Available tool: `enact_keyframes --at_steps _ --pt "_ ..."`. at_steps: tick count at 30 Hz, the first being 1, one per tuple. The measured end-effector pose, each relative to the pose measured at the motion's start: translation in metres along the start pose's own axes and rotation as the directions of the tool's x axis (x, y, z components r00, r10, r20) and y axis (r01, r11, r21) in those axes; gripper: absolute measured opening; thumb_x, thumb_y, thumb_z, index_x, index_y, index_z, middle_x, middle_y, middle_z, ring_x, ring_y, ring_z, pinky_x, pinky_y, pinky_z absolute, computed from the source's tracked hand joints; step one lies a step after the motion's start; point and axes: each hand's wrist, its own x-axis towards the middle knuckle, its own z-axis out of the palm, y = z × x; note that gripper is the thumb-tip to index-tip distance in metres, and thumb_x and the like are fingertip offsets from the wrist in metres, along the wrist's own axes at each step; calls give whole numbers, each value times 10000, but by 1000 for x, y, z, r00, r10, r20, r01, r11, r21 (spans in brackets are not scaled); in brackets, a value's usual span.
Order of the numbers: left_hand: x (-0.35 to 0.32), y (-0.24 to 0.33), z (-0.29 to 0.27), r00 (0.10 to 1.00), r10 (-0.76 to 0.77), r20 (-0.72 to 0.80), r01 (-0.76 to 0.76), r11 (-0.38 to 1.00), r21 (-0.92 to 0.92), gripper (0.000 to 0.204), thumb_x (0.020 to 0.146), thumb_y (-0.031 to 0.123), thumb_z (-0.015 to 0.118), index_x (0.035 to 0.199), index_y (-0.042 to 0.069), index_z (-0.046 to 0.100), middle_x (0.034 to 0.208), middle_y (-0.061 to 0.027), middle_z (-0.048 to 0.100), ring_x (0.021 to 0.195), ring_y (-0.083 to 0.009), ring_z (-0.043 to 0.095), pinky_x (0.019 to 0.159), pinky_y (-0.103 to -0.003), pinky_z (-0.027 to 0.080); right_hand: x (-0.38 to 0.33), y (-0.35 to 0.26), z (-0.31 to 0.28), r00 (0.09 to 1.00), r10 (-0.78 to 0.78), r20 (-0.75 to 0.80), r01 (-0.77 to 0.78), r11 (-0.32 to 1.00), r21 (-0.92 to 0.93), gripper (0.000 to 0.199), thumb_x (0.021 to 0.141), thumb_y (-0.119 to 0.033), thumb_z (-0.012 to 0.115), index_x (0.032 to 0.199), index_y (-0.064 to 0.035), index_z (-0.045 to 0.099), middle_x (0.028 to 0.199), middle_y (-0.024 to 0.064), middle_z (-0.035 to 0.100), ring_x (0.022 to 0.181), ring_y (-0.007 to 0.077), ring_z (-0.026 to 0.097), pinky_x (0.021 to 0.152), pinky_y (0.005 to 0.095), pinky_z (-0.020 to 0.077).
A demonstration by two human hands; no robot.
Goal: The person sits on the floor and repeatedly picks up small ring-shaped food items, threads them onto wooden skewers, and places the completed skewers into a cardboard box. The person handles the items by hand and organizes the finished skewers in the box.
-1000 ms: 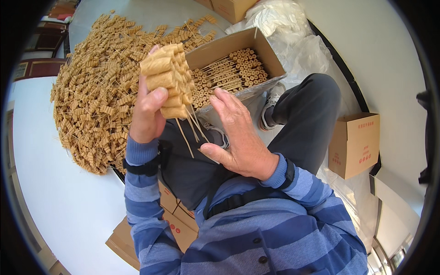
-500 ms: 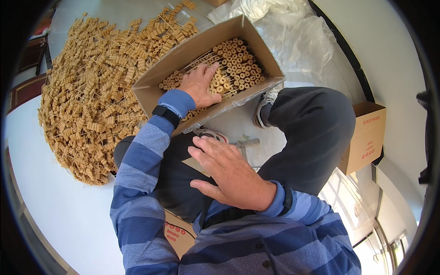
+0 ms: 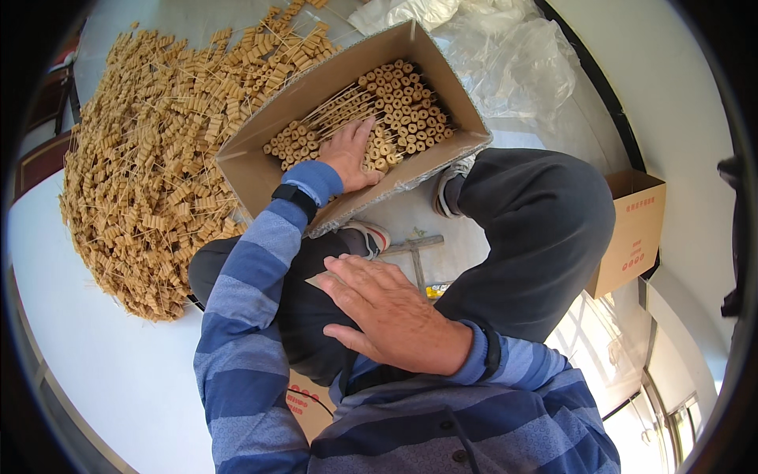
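An open cardboard box [image 3: 245, 170] stands tilted before me, packed with skewers [image 3: 410, 103] of tan, ring-ended rolls on thin sticks. My left hand [image 3: 347, 158] reaches over its near side and lies on the skewers, fingers spread. Its palm side is hidden. Over my lap, my right hand [image 3: 395, 316] hovers palm down, with fingers stretched out and thumb apart. A small beige edge shows by its fingertips; I cannot tell what that is.
A large heap of loose skewers [image 3: 158, 174] lies left of the box. Crumpled clear plastic sheeting [image 3: 513, 63] is behind it. Another cardboard box [image 3: 628, 237] stands at the right. A grey crossed bar [image 3: 414, 246] lies between my feet.
The box has shifted slightly left in view, and my left hand stays on the skewers inside. My right hand has moved slightly lower, showing more of the crossed bar and a small yellow item.
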Motion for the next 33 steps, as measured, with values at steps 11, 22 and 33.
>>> enact_keyframes --at_steps 11,22,33 --pt "3 -9 6 992 -116 49 121 987 -106 1081 798 553 785 1543 -20 251 1525 -317 312 1428 -454 315 1187 -470 295 -4 3 9 1000 10 26 -9 998 -57 517 892 -287 718 1296 -11 552 1359 193 555 1257 336 539 1032 429 425" --pt "6 1 27 954 -250 -168 241 968 -69 881 831 515 753 1483 33 407 1445 -232 472 1347 -404 436 1123 -471 369 -5 5 12 999 1 53 5 992 -124 445 914 -272 695 1263 -22 578 1296 170 601 1178 307 580 988 404 457" --pt "-1 -22 4 981 -193 -22 181 951 -250 953 822 475 781 1512 -16 343 1523 -276 381 1424 -407 361 1177 -424 323 -10 8 19 996 8 88 5 990 -141 394 910 -243 685 1222 -17 603 1246 173 621 1121 308 603 959 402 471"
